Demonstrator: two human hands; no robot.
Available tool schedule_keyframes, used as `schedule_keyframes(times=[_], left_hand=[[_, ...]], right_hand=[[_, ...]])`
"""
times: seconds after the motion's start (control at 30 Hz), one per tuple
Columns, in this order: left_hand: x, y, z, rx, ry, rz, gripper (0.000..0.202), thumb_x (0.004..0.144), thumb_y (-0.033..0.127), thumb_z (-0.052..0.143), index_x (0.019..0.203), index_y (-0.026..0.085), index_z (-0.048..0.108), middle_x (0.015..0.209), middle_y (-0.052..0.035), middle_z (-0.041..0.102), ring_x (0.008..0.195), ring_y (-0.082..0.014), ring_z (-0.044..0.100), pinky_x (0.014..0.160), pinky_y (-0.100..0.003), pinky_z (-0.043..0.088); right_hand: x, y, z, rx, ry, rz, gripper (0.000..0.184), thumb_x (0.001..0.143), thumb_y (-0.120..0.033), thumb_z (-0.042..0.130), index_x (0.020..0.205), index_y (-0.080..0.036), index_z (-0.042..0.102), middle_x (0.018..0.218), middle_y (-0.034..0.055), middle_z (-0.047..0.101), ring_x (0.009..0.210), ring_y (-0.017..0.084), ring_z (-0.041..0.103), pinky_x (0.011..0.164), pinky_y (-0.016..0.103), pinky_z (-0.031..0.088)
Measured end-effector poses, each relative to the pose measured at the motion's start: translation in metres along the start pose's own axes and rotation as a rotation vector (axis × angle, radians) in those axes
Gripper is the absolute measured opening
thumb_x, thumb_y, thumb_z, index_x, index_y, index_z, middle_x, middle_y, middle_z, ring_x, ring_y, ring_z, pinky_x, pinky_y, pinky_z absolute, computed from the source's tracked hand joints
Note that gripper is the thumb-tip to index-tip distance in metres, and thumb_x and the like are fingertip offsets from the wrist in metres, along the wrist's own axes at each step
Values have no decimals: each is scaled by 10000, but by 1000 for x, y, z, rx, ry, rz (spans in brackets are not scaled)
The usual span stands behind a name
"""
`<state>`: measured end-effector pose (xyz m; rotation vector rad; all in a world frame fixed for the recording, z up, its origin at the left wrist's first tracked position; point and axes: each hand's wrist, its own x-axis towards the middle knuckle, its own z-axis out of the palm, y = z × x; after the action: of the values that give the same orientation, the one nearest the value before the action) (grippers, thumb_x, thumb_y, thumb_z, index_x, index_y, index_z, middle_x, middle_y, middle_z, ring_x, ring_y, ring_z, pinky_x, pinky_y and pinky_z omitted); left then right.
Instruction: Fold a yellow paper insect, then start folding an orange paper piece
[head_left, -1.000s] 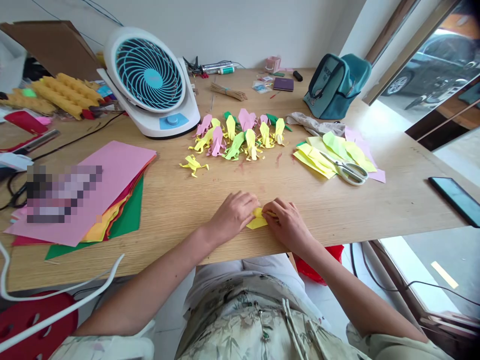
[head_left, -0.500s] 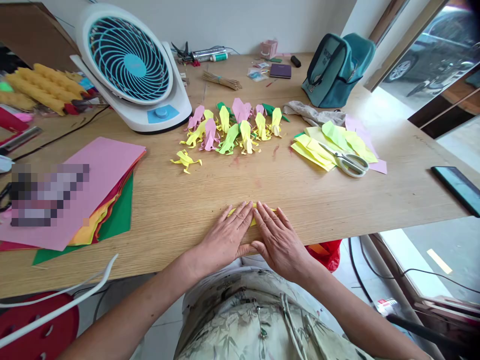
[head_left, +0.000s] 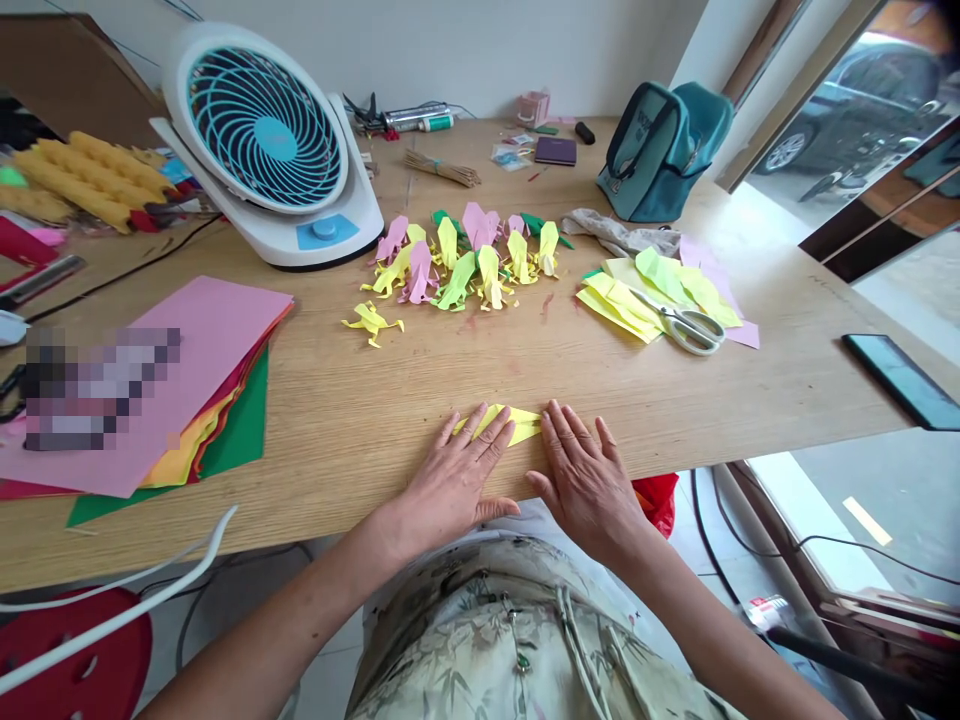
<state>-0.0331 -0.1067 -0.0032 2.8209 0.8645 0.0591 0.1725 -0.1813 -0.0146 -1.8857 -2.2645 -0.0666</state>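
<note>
A folded piece of yellow paper point(head_left: 527, 428) lies flat near the table's front edge. My left hand point(head_left: 457, 470) rests on it with fingers spread, covering its left part. At the paper's right tip lies my right hand point(head_left: 585, 475), its fingers stretched out flat and its thumb apart. Beyond the hands, several folded paper figures in yellow point(head_left: 490, 275), pink point(head_left: 420, 272) and green point(head_left: 457, 282) stand in a cluster. One yellow paper figure point(head_left: 371, 322) sits apart at the cluster's near left.
Scissors point(head_left: 696, 330) lie on yellow and green paper sheets point(head_left: 619, 305) at right. Stacked coloured paper point(head_left: 214, 310) lies at left, below a fan point(head_left: 322, 235). A teal bag point(head_left: 649, 165) stands at the back right; a phone point(head_left: 904, 380) is near the right edge.
My right hand has slid right, away from the left hand, uncovering more of the yellow paper. My left hand stays on the paper. The view has shifted slightly.
</note>
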Motion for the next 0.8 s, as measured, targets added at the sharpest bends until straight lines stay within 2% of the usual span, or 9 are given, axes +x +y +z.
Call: schedule_keyframes(times=[0.1, 0.2, 0.3, 0.43, 0.53, 0.63, 0.8], left_hand=[[0, 4, 1, -2, -4, -21, 948, 855, 763, 309, 1550, 125, 224, 1597, -157, 281, 1501, -346, 157, 1187, -579, 106], [0, 7, 3, 0, -5, -39, 926, 867, 742, 349, 1560, 148, 190, 1597, -166, 277, 1504, -345, 142, 1179, -616, 83], [0, 8, 3, 8, -3, -51, 932, 869, 741, 354, 1566, 151, 164, 1601, -174, 261, 1506, -340, 142, 1184, -610, 84], [1, 9, 3, 29, 9, -62, 952, 869, 752, 305, 1558, 108, 182, 1608, -189, 229, 1502, -332, 167, 1190, -596, 94], [-1, 12, 6, 56, 30, -120, 964, 865, 751, 326, 1548, 81, 207, 1607, -202, 217, 1493, -345, 196, 1180, -623, 99], [-8, 14, 9, 91, 68, -212, 952, 872, 731, 359, 1541, 67, 227, 1598, -214, 231, 1480, -365, 228, 1170, -650, 110], [-26, 13, 9, 139, 104, -303, 828, 935, 636, 351, 1553, 102, 213, 1598, -194, 245, 1479, -342, 247, 1175, -634, 139]], right_hand=[[2, -1, -4, -4, 58, 35, 732, 1000, -431, 354, 1576, -84, 64, 1592, 213, 252, 1478, 327, 256, 1175, 568, 169], [9, -6, -4, 35, 38, -88, 744, 995, -415, 361, 1579, -96, 27, 1623, 182, 163, 1506, 300, 176, 1199, 548, 126], [15, -9, 1, 95, -36, -171, 714, 996, -424, 353, 1578, -103, 91, 1617, 164, 201, 1503, 269, 199, 1207, 517, 154], [18, -7, 7, 109, -57, -125, 656, 1001, -430, 345, 1557, -104, 219, 1607, 150, 243, 1499, 260, 217, 1204, 508, 174], [16, -6, 7, 101, -66, -120, 667, 997, -472, 349, 1534, -81, 281, 1607, 150, 237, 1499, 272, 211, 1203, 503, 183], [11, -6, 6, 98, -69, -119, 704, 988, -513, 360, 1530, -72, 284, 1609, 156, 230, 1500, 281, 204, 1200, 508, 187], [6, -7, 3, 87, -54, -121, 695, 990, -478, 372, 1536, -62, 261, 1608, 163, 227, 1501, 280, 200, 1203, 513, 169]])
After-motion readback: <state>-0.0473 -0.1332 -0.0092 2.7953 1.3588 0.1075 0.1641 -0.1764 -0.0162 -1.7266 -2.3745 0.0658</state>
